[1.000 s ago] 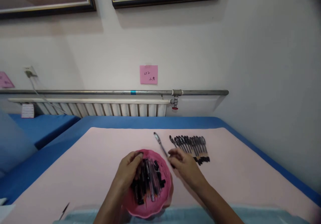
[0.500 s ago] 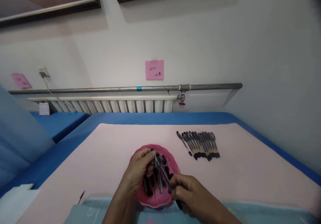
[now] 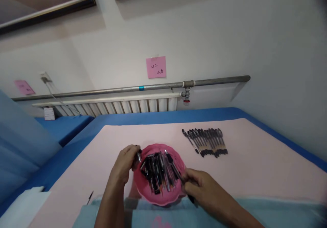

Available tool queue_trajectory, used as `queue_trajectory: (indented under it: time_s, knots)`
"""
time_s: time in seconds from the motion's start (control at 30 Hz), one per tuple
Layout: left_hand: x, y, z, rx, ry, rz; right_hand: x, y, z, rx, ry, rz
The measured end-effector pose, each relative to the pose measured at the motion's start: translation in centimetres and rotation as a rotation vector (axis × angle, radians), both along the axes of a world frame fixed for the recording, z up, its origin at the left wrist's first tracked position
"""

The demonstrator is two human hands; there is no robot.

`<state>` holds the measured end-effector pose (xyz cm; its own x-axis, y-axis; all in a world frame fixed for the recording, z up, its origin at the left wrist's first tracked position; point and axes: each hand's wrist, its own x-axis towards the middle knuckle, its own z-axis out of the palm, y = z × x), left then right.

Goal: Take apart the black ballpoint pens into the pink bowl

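A pink bowl [image 3: 163, 200] with a wavy rim holds a jumble of black pen caps [image 3: 154, 177] and clear-barrelled pens [image 3: 168, 178]. My left hand [image 3: 124, 163] is at the bowl's left rim, fingers pinched on a small dark, shiny piece that looks like a pen cap [image 3: 139, 156]. At the right rim, my right hand [image 3: 199, 187] is closed around a pen [image 3: 176, 169]. One end of it points in over the bowl, and a dark end shows below the fist. The fingers partly cover both held things.
Right of the bowl, several black-capped pens [image 3: 206, 143] lie side by side in a row. Another thin pen-like piece [image 3: 90, 197] is at the front left, near a light blue cloth [image 3: 148, 217]. The pink sheet [image 3: 114, 136] covers a blue surface [image 3: 163, 116].
My left hand has moved left from over the bowl's middle to its left rim, uncovering the contents. My right hand has shifted slightly right and up, still gripping the pen. The view has tilted slightly.
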<state>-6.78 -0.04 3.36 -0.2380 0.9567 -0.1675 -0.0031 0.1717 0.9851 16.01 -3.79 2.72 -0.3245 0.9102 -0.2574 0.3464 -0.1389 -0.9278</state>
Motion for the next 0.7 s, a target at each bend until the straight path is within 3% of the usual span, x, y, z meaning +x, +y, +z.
queue_trajectory:
  time_s: [0.13, 0.27, 0.37, 0.53, 0.7]
  knots:
    - [0.5, -0.4, -0.6, -0.13, 0.355, -0.177, 0.0, 0.3, -0.2, 0.003, 0.037, -0.013]
    - [0.7, -0.4, -1.0, -0.079, 0.404, -0.232, -0.3, 0.1, -0.1, -0.012, 0.076, -0.018]
    - [1.4, -0.6, -0.5, -0.054, 0.226, -0.25, -0.3, 0.0, -0.2, -0.033, 0.135, -0.014]
    - [3.5, -1.1, 0.2, -0.031, -0.23, -0.409, -0.4, 0.0, -0.7, -0.049, 0.179, 0.064]
    - [4.5, -1.0, -0.2, -0.06, -0.478, -0.407, -0.6, -0.1, -0.6, -0.115, 0.232, 0.078]
